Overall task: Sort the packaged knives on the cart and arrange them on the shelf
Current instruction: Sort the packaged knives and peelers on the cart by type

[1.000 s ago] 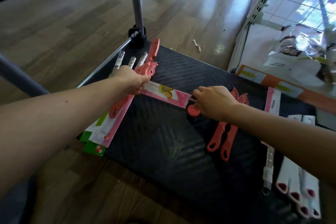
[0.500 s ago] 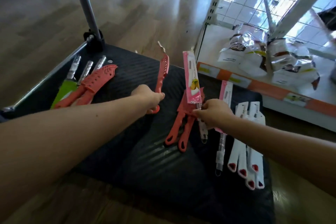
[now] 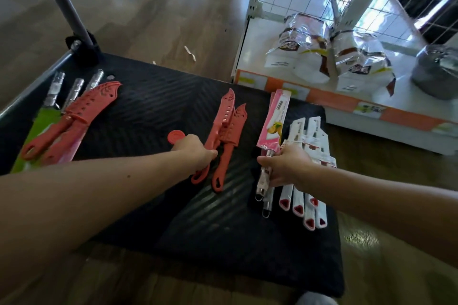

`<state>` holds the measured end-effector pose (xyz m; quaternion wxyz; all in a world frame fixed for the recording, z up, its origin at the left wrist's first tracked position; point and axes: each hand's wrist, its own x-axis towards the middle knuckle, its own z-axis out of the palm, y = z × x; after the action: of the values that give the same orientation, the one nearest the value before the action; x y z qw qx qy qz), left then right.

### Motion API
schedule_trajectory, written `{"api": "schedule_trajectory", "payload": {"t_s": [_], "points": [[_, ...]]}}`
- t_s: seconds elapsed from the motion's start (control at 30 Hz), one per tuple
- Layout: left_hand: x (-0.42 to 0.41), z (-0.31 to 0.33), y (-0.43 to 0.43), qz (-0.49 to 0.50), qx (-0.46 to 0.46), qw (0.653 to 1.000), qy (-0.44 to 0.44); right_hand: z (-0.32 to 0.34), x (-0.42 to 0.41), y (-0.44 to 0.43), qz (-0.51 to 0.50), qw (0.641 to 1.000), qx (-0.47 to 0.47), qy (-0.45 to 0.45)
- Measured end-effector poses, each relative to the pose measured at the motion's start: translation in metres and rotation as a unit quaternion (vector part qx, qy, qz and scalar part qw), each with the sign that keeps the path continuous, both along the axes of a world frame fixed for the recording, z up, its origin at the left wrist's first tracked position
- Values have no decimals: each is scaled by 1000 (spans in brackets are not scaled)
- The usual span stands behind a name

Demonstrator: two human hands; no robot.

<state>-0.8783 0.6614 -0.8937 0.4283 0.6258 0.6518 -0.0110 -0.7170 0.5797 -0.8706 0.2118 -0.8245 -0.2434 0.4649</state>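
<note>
On the black cart deck lie groups of packaged knives. My left hand grips the handle of a red sheathed knife in the middle pile of red knives. My right hand is closed on the steel handle of a pink-packaged knife, lying over another like it. Just right of them lie several white-packaged knives with red handle ends. At the far left, red sheathed knives rest on green and pink packages with steel handles. A small red disc lies beside my left hand.
The cart's grey handle post rises at the back left. A white shelf with an orange price strip stands to the right, holding foil bags and a grey pot, with wire mesh behind. Wooden floor surrounds the cart.
My left hand carried a red knife from the left pile to the middle pile. My right hand brought the pink-packaged knife right, beside the white ones, and lowered it flat.
</note>
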Motion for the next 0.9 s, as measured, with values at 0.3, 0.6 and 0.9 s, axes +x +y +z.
{"api": "schedule_trajectory", "payload": {"t_s": [0.3,0.6,0.9], "points": [[8,21,7,-92,-25,991,99,-1,-4,0,31,999,-30,4],[15,14,10,-121,46,978,165,1,-7,15,140,970,50,-194],[-14,24,45,-130,89,976,149,12,-30,46,277,918,101,-265]]}}
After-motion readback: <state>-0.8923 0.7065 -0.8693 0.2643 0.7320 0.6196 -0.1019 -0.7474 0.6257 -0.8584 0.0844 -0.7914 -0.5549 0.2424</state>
